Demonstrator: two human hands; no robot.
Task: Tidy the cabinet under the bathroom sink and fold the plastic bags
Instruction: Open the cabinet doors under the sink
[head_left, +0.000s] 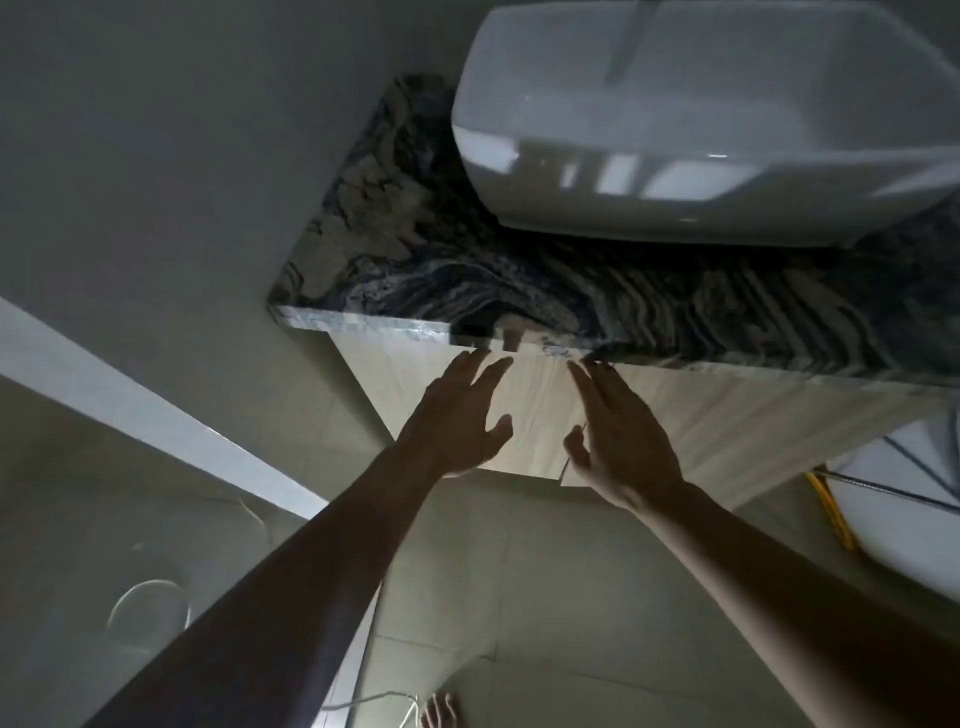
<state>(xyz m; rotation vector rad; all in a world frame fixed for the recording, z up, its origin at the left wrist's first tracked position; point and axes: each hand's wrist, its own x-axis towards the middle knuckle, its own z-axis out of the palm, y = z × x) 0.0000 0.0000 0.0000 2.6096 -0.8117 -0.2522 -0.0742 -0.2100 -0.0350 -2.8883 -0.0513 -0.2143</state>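
Both hands reach toward the cabinet (545, 415) at the centre of the frame, where two pale wood-grain doors meet at a thin vertical seam under the marbled table (519, 291) that carries the white sink (701, 130) at upper right. The left hand (457, 426) spreads over the left door, the right hand (621, 441) over the right door; the fingers (483, 371) of both are released and splayed, grasping nothing. Whether the palms touch the wood cannot be told.

The step in hand looks like opening the doors. No handles show, so the fingertips probably need to hook each door's edge, at the top under the table lip or at the central seam, and pull both outward evenly, with the arms kept clear of the swing.

The cabinet faces the person, its long axis running left to right across the frame, parallel to the table's front edge. The inside is hidden, and no plastic bags are visible.
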